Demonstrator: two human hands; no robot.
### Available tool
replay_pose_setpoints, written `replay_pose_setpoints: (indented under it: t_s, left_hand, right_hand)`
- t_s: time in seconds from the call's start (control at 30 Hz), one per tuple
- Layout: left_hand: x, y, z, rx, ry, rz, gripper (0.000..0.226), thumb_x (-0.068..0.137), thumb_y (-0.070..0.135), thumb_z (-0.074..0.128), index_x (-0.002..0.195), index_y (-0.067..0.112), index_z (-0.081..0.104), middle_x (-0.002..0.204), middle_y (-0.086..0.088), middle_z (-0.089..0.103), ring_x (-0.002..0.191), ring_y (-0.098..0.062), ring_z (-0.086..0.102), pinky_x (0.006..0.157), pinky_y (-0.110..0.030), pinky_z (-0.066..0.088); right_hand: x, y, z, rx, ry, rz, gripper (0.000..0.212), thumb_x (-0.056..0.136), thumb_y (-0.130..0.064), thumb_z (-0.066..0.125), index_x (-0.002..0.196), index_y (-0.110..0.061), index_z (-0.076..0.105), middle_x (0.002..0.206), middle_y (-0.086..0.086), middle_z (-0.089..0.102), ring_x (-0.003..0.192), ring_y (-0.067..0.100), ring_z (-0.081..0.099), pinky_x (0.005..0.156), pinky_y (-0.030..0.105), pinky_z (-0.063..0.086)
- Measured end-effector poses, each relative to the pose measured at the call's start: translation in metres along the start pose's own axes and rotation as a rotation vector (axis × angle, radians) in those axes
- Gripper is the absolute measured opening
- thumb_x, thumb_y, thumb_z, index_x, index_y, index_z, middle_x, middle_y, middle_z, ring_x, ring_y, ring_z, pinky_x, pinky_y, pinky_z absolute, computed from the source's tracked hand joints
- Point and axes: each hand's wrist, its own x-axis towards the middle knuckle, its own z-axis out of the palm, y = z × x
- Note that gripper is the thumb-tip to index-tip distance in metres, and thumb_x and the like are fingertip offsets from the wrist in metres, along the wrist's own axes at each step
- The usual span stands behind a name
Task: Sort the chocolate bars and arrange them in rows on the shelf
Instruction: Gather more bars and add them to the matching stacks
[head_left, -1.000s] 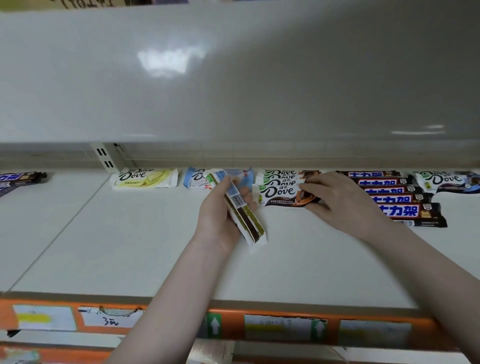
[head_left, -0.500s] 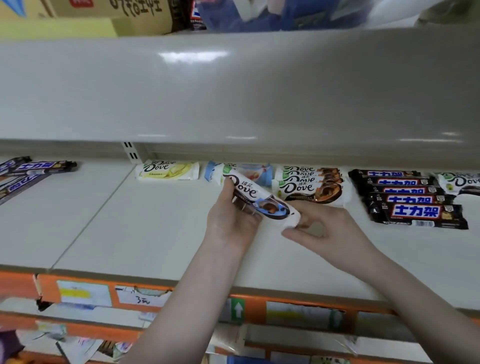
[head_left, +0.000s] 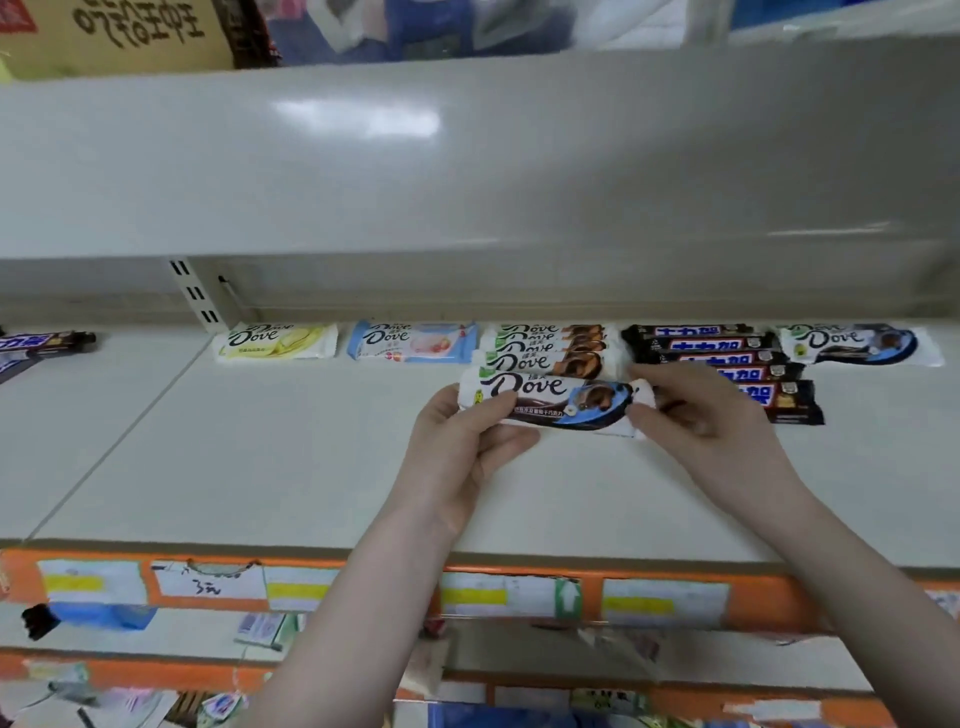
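I hold a white and blue Dove bar (head_left: 545, 401) level above the white shelf (head_left: 260, 467), label facing me. My left hand (head_left: 462, 441) grips its left end and my right hand (head_left: 696, 415) pinches its right end. Behind it along the back of the shelf lie a yellow Dove bar (head_left: 278, 340), a light blue Dove bar (head_left: 413, 340), a row of orange Dove bars (head_left: 550, 351), a row of dark Snickers bars (head_left: 727, 358) and another white and blue Dove bar (head_left: 857, 343).
More Snickers bars (head_left: 41, 343) lie at the far left of the shelf. The upper shelf's grey front (head_left: 467, 156) overhangs the back. An orange price rail (head_left: 519, 592) with labels runs along the shelf's front edge, with a lower shelf of goods beneath.
The bar was turned from edge-on in my left hand to flat and label-up. My right hand left the orange Dove row and took its right end. The bar now lies level.
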Motion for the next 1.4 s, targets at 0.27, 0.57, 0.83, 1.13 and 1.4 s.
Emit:
replay_pose_setpoints:
  t_s: [0.27, 0.57, 0.83, 1.13, 1.4]
  left_hand:
    - [-0.005, -0.062, 0.105, 0.11, -0.098, -0.072, 0.053, 0.083, -0.005, 0.06, 0.13, 0.001, 0.037, 0.091, -0.019, 0.073, 0.064, -0.023, 0.071, 0.062, -0.027, 0.059]
    - [-0.009, -0.125, 0.204, 0.213, -0.183, -0.031, 0.035, 0.084, -0.009, 0.057, 0.102, 0.022, 0.056, 0.085, -0.014, 0.07, 0.061, -0.022, 0.07, 0.059, -0.024, 0.057]
    - [0.035, -0.125, 0.228, 1.468, -0.262, 0.642, 0.049, 0.068, 0.027, 0.079, 0.112, 0.018, 0.06, 0.074, 0.014, 0.054, 0.075, -0.006, 0.054, 0.06, -0.008, 0.034]
    - [0.097, -0.128, 0.246, 1.939, -0.111, 0.892, 0.048, 0.072, 0.053, 0.067, 0.112, 0.027, 0.062, 0.11, -0.001, 0.064, 0.107, -0.026, 0.052, 0.084, -0.035, 0.035]
    - [0.112, -0.139, 0.253, 1.87, -0.125, 0.828, 0.048, 0.076, 0.045, 0.067, 0.119, 0.024, 0.062, 0.115, -0.002, 0.061, 0.112, -0.028, 0.045, 0.084, -0.033, 0.034]
  right_hand:
    - [-0.017, 0.052, -0.108, -0.642, -0.143, -0.303, 0.046, 0.067, -0.025, 0.08, 0.108, -0.009, 0.066, 0.1, 0.008, 0.069, 0.092, 0.03, 0.064, 0.082, 0.037, 0.043]
    - [-0.028, 0.12, -0.206, -0.684, -0.234, -0.257, 0.042, 0.073, -0.024, 0.072, 0.113, -0.014, 0.063, 0.104, 0.002, 0.066, 0.097, 0.023, 0.06, 0.084, 0.03, 0.038]
    - [-0.005, 0.144, -0.228, -0.871, -0.243, -0.251, 0.03, 0.082, -0.031, 0.055, 0.11, -0.021, 0.058, 0.106, -0.003, 0.06, 0.101, 0.018, 0.051, 0.085, 0.03, 0.037]
    - [0.033, 0.165, -0.218, -0.957, -0.152, -0.156, 0.044, 0.075, -0.026, 0.06, 0.119, -0.024, 0.057, 0.113, 0.001, 0.062, 0.106, 0.024, 0.053, 0.09, 0.033, 0.034]
    - [0.046, 0.184, -0.213, -0.819, -0.158, -0.035, 0.046, 0.072, -0.02, 0.064, 0.118, -0.025, 0.06, 0.115, 0.004, 0.063, 0.105, 0.028, 0.053, 0.092, 0.035, 0.035]
